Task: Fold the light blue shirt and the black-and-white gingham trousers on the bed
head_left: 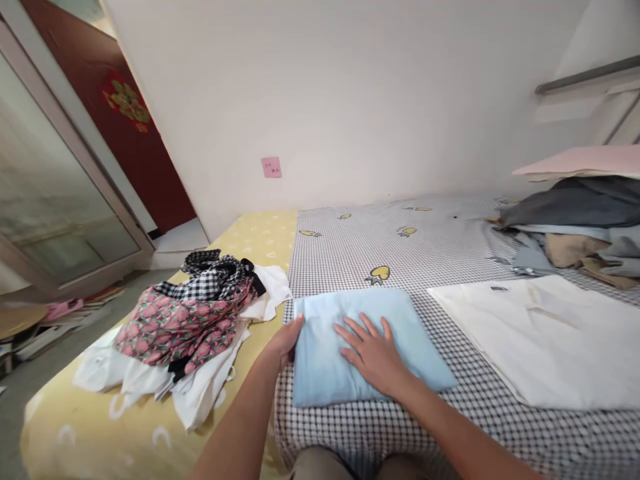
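Note:
A light blue cloth [320, 373], folded into a thick flat rectangle, lies in front of me on the checked bedspread. My right hand [373, 353] rests palm down on its top, fingers spread. At the cloth's left edge is my left hand [287, 339], with the thumb along the upper side and the other fingers mostly hidden at the edge. To the right lies a white garment [540, 347], folded flat. On the left, a loose heap holds a pink floral garment [185, 323], a black-and-white checked piece [210, 283] and white clothes [100, 367].
The yellow bed cover [125, 433] meets the checked bedspread [345, 253] left of the blue cloth. Dark and brown clothes [565, 213] are piled at the far right beneath a pink sheet [585, 161]. A white wall [350, 100] stands behind the bed.

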Motion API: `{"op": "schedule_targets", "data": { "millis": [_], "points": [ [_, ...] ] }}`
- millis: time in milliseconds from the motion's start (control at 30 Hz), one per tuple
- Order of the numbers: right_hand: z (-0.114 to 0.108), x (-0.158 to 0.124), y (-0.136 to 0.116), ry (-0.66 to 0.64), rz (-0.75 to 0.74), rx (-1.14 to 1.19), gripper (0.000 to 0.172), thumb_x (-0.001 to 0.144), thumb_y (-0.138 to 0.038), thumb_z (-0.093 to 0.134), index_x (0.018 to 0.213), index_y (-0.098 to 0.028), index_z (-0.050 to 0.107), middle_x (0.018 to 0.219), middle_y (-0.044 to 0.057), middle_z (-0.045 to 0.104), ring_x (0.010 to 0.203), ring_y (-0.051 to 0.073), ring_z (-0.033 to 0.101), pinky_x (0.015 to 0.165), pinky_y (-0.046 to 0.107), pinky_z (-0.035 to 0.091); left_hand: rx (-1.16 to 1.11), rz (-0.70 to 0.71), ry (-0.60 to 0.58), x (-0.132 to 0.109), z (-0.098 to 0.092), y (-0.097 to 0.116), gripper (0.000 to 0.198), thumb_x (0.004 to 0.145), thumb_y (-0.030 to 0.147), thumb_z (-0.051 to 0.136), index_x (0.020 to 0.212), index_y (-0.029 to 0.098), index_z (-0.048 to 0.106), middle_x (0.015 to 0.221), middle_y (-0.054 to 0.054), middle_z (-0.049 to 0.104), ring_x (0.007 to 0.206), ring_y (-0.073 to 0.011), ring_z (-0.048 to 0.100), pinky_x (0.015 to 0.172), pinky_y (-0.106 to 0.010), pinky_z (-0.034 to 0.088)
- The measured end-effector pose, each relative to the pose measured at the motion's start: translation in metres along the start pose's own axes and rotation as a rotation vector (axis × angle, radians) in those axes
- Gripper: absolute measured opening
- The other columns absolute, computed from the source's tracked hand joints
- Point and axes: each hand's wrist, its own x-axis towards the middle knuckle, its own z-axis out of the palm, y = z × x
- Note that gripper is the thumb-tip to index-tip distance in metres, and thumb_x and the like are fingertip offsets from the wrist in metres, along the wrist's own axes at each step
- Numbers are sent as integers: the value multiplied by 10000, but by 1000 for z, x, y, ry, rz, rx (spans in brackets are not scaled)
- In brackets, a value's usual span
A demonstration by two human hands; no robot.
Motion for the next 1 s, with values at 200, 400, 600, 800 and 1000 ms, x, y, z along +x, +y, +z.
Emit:
{"op": "schedule_targets", "data": {
  "millis": [200,400,600,800,1000],
  "points": [
    [3,1,8,-94,15,14,538,1070,-577,255,1556,-431,435,1624,10,459,1544,359,287,1173,757,199,-234,-98,-147,-32,-1,5,607,1023,538,318,1501,193,463,1368,-136,695,1237,-256,674,1019,-425,567],
    [2,1,5,-145,43,-25,529,1079,-529,225,1561,-434,422,1646,-11,420,1561,320,263,1199,688,227,-223,-106,-146,-58,0,1,835,943,611,528,1630,254,213,1666,-130,388,1417,-262,529,1145,-439,478],
    [3,2,4,-154,63,-33,521,1079,-532,246,1545,-425,454,1657,-26,400,1569,312,244,1215,672,201,157,-63,-50,-75,5,3,877,929,315,608,1650,198,122,1526,-166,563,1341,-263,588,1184,-460,416],
    [1,3,1,-167,75,16,522,1078,-541,249,1542,-426,458,1659,-30,397,1573,315,227,1219,676,168,874,111,278,-85,16,36,619,949,170,491,1562,218,422,1639,-199,406,1522,-385,355,1231,-731,82],
    [9,5,4,-137,66,41,500,1080,-471,275,1536,-418,472,1640,-8,435,1568,321,235,1209,687,164,1141,551,350,-72,74,62,512,1034,240,360,1521,324,494,1723,-73,249,1602,-294,175,1272,-652,157]
  ]
}}
